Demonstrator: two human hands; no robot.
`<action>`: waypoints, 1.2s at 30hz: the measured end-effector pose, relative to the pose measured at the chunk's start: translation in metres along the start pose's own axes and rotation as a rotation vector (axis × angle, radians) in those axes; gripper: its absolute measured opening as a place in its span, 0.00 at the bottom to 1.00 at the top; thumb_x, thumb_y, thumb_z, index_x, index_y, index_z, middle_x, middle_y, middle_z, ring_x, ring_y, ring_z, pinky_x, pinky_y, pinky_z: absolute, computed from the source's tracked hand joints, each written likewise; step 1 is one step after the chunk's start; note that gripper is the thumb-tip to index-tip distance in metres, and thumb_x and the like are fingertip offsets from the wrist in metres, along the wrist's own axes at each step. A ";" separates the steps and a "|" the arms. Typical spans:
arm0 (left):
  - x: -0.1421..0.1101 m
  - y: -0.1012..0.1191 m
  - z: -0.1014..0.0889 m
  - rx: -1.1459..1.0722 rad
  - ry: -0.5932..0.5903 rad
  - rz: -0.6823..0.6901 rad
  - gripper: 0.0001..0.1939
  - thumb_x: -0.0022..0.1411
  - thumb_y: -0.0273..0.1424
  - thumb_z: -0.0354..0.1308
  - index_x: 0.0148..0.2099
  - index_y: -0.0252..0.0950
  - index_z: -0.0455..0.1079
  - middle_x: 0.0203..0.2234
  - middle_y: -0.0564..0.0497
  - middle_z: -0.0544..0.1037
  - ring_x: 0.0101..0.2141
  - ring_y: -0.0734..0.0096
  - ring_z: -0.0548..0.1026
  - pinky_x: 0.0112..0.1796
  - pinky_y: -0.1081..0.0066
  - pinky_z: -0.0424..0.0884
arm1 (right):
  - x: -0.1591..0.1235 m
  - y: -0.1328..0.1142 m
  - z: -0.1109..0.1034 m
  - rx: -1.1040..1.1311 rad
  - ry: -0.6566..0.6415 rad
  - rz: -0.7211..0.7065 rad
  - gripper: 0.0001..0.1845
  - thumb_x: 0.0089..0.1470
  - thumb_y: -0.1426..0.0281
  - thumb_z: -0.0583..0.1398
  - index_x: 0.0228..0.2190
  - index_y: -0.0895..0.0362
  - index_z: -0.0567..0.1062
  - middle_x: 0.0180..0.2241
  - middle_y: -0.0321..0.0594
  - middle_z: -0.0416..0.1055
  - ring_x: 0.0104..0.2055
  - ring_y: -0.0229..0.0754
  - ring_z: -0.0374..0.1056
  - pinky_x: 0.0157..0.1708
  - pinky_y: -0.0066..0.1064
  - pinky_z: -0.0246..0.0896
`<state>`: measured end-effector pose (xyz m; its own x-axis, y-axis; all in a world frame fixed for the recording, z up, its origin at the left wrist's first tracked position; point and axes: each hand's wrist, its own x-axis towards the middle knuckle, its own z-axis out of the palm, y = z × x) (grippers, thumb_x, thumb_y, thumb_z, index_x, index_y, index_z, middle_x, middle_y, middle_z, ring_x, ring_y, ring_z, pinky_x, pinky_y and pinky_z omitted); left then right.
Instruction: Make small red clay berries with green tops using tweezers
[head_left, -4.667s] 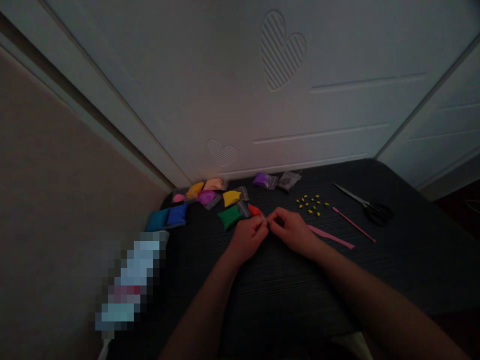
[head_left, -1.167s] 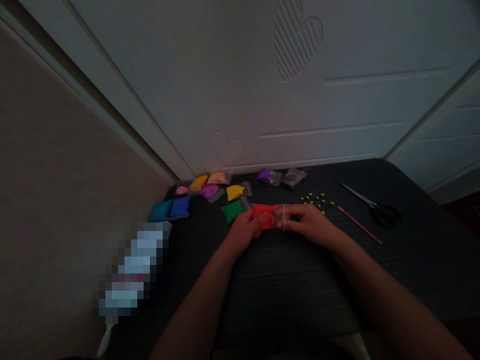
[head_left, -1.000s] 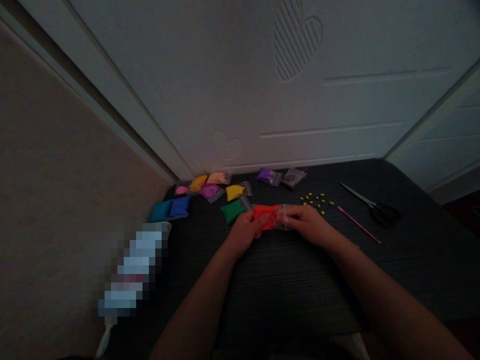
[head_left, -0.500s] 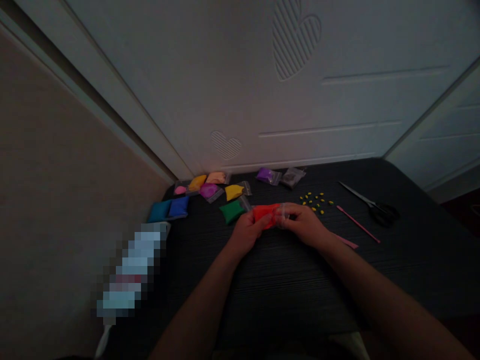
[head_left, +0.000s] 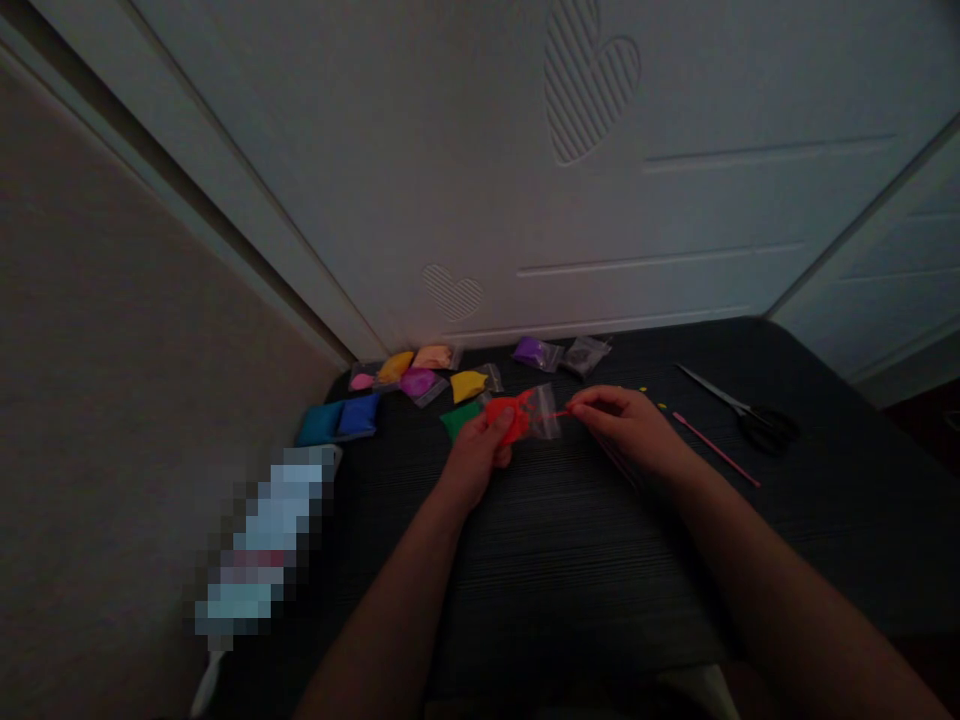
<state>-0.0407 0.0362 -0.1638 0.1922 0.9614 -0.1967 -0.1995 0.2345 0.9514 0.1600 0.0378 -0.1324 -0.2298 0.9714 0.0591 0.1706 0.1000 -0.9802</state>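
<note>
My left hand (head_left: 472,455) is closed round a small clear zip bag of red modelling clay (head_left: 512,420), thumb on top. The bag's clear mouth (head_left: 546,412) points right. A thin strand of red clay (head_left: 559,413) stretches from the bag to my right hand (head_left: 619,425), whose thumb and fingertips pinch its end. Below the right hand shows a dim pinkish strip (head_left: 619,463); whether the hand holds it I cannot tell. Partly behind my left hand lies a bag of green clay (head_left: 459,420).
Further bags lie along the back: blue (head_left: 358,415), yellow (head_left: 469,385), purple (head_left: 534,352) and grey (head_left: 586,355) among them. To the right are small yellow bits (head_left: 661,406), a pink stick (head_left: 716,448) and scissors (head_left: 742,408). A blurred-out object (head_left: 262,540) stands at left.
My right hand has moved off the bag's mouth to the right, drawing out a red strand. The left hand has shifted slightly left with the bag. The pinkish strip shows further left.
</note>
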 end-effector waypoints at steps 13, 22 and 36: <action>0.001 0.000 0.000 0.020 0.024 -0.001 0.19 0.50 0.46 0.56 0.26 0.35 0.58 0.12 0.62 0.54 0.13 0.86 0.50 0.16 0.78 0.46 | 0.001 0.004 0.005 0.393 0.102 0.062 0.09 0.42 0.65 0.63 0.28 0.56 0.73 0.27 0.35 0.69 0.29 0.33 0.63 0.32 0.27 0.58; -0.002 0.006 0.001 0.417 0.224 0.071 0.18 0.50 0.46 0.54 0.28 0.35 0.66 0.16 0.56 0.65 0.19 0.76 0.61 0.23 0.75 0.55 | 0.000 0.000 0.006 0.556 0.066 0.096 0.06 0.43 0.67 0.62 0.27 0.56 0.74 0.25 0.33 0.67 0.27 0.31 0.60 0.30 0.26 0.55; 0.008 0.008 0.006 0.040 0.426 0.068 0.16 0.53 0.42 0.54 0.39 0.35 0.65 0.18 0.58 0.60 0.19 0.77 0.60 0.22 0.77 0.56 | 0.001 0.009 0.010 0.406 0.077 0.107 0.09 0.44 0.64 0.61 0.29 0.56 0.75 0.24 0.32 0.67 0.25 0.32 0.59 0.29 0.26 0.52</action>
<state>-0.0351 0.0444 -0.1561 -0.2356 0.9499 -0.2054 -0.1588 0.1709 0.9724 0.1521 0.0373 -0.1427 -0.1562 0.9866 -0.0479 -0.2051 -0.0799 -0.9755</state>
